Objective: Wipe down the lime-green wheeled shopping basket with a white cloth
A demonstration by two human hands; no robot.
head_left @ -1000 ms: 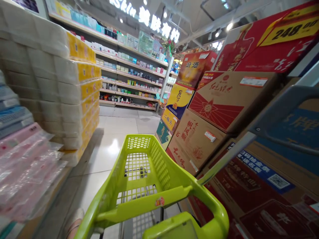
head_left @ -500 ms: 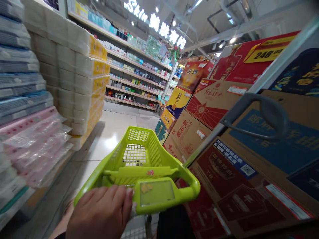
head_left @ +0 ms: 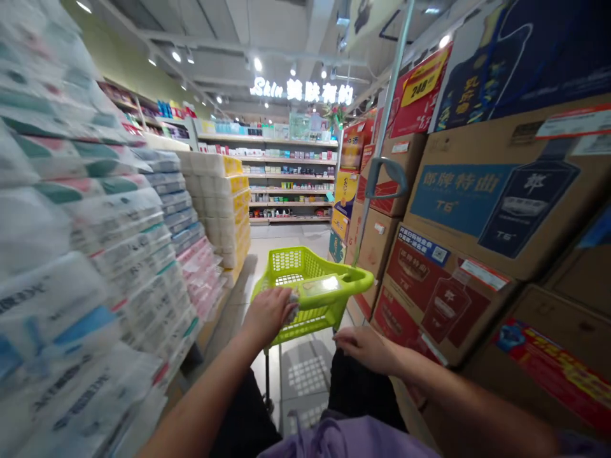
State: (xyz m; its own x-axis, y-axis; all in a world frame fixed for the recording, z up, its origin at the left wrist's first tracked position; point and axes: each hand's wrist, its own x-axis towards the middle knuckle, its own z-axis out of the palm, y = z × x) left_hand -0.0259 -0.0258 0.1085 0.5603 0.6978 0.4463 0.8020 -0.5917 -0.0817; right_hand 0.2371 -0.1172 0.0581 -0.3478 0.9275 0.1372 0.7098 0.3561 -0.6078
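One left hand (head_left: 271, 310) wrapped around green cart handle (head_left: 312, 298); right hand (head_left: 366, 347) released, half-curled, above dark trouser leg (head_left: 363, 389).

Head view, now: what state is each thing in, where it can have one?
Green cart: upright
Left hand: closed on the cart
Right hand: loosely curled, not gripping the cart
Sign: lit
Cardboard boxes: stacked, closed
White-and-yellow packs: stacked, wrapped
Shelves: stocked
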